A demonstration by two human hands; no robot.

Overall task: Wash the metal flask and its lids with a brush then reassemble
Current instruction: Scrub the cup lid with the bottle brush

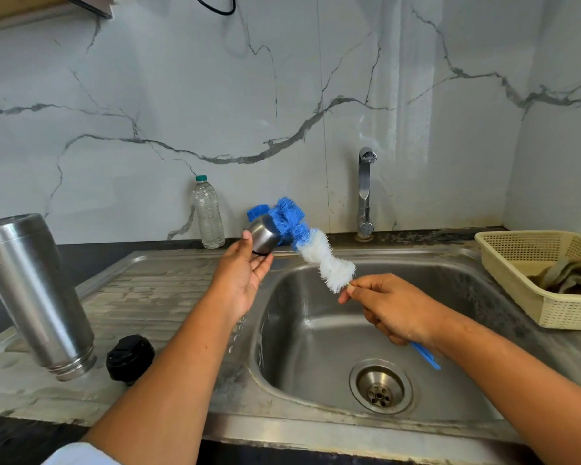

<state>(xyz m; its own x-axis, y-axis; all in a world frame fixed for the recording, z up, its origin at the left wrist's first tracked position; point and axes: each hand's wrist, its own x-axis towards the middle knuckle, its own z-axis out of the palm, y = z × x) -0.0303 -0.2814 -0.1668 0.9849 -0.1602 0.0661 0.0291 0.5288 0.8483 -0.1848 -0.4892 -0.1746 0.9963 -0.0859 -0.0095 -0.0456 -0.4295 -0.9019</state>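
The metal flask (pixel 36 293) stands upside down on the draining board at the left, mouth on the steel. A black inner lid (pixel 130 358) lies beside its mouth. My left hand (pixel 244 275) holds the steel cup lid (pixel 265 234) above the sink's left rim, thumb and fingers around it. My right hand (pixel 391 307) grips the handle of a bottle brush (pixel 311 245) with blue and white bristles. The brush's blue tip touches the steel lid. The blue handle end sticks out below my right hand.
The steel sink (pixel 316 333) with its drain (pixel 380 385) lies under both hands. A tap (pixel 364 193) stands at the back wall. A clear plastic water bottle (pixel 208 213) is behind the draining board. A cream plastic basket (pixel 524 283) holding a cloth sits at the right.
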